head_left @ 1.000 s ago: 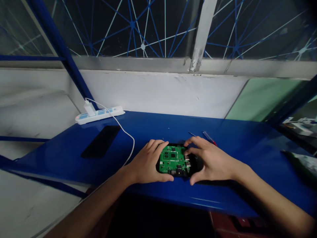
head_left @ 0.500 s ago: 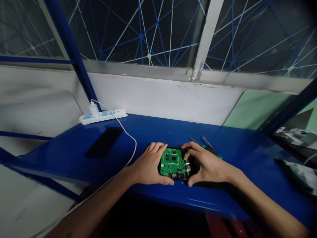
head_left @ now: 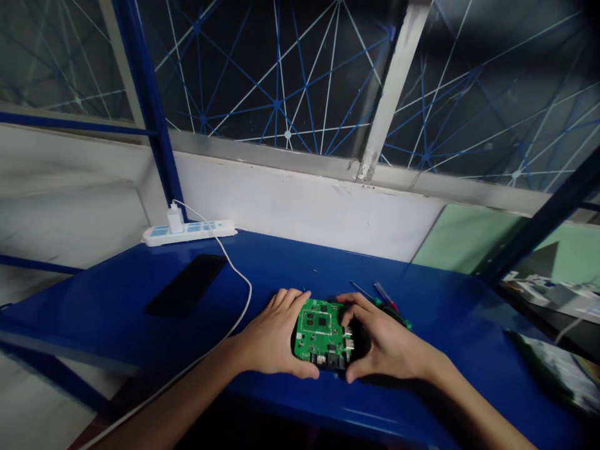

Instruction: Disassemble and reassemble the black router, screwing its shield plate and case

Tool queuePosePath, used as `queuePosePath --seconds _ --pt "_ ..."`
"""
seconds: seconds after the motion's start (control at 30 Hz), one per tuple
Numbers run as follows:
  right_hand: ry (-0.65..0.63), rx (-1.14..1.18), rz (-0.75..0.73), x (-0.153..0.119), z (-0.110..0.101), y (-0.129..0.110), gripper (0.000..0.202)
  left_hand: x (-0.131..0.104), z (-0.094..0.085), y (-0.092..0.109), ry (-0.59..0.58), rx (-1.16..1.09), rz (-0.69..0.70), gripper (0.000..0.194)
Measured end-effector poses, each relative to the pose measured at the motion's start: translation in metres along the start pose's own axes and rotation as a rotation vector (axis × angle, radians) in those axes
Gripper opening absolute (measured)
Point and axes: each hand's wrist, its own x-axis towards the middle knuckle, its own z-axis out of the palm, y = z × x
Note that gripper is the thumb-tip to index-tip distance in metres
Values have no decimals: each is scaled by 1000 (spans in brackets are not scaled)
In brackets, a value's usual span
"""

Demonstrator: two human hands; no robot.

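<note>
Circuit board (head_left: 314, 337) sits face-up in a black casing (head_left: 360, 342), near the front edge of the blue table (head_left: 281, 256). Left hand (head_left: 272, 334) half-curled, clasping the casing's left side; right hand (head_left: 389, 340) half-curled round the right side, a bent finger by the metal ports (head_left: 349, 344) — contact there can't be told. Likely risks: uneven squeezing could tilt or flex the board; that finger pressing could strain a port; a slip could scrape components — or, so near the edge, drop it.
</note>
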Motion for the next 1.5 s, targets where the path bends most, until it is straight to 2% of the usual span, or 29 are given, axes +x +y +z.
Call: queuePosePath --seconds 0.27,0.5,0.73,0.87,1.13,1.23,1.4,1.5 --pt "62 15 -47 -1 -1 1 69 -1 5 -6 132 -60 78 121" --pt "56 36 -103 -6 -6 11 65 -4 11 -12 194 -84 111 126" --pt "150 -130 -67 -3 -2 4 76 -2 4 -3 107 -94 9 129" --pt "174 -228 -96 -3 2 3 79 -2 -2 3 46 -106 -52 131" --pt "296 -260 -129 -7 4 12 78 -2 -6 3 8 -156 -54 145" --pt "327 -230 -121 -8 2 14 78 -4 -7 2 45 -193 -26 137" --pt "346 -195 -106 -9 0 14 76 -6 -17 7 179 -184 94 122" --pt "346 -187 -111 -11 1 15 78 -3 -24 9 177 -115 169 121"
